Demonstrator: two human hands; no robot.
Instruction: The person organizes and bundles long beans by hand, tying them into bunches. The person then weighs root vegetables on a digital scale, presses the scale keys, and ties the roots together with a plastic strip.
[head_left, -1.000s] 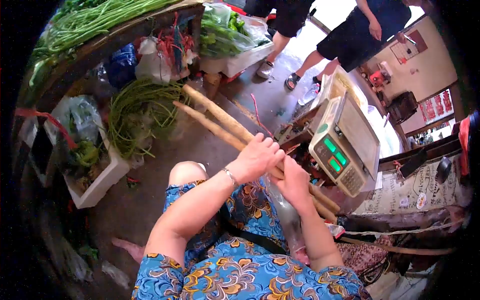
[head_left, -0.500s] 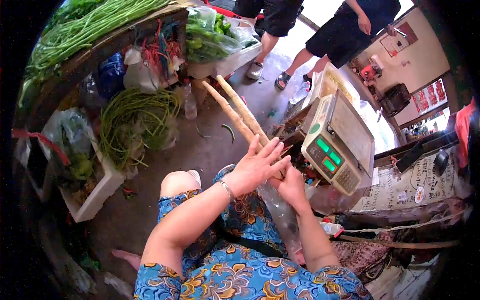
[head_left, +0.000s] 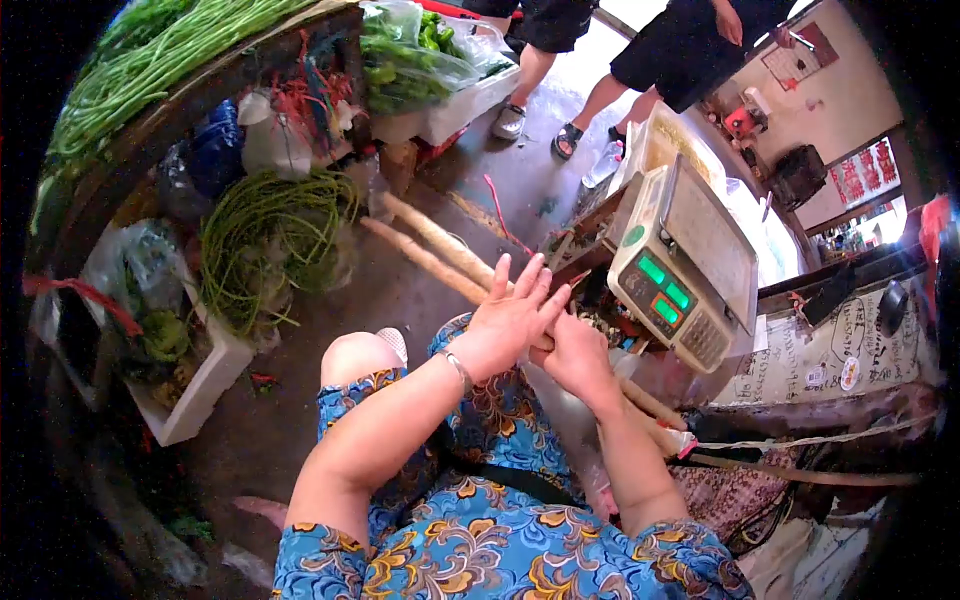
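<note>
Two long, pale tan Chinese yams (head_left: 425,250) run slantwise across my lap, their far ends pointing toward the floor at upper left. My left hand (head_left: 505,318), with a bracelet at its wrist, lies over them with its fingers stretched and spread. Beside it, touching its fingertips, my right hand (head_left: 580,358) is closed around the yams, its index finger pointing toward the left fingers. The near ends of the yams come out past my right forearm. What lies beneath both palms is hidden.
A digital scale (head_left: 680,270) with lit green digits stands at right. Coiled long beans (head_left: 270,245) and a white foam box (head_left: 205,385) lie at left. Bagged green vegetables (head_left: 415,50) sit behind. Two people's legs (head_left: 585,110) show at the top.
The yams have turned and slid, their far ends dropping left and their near ends now showing by my right forearm. Both hands stay close together, with the left fingers spread wider.
</note>
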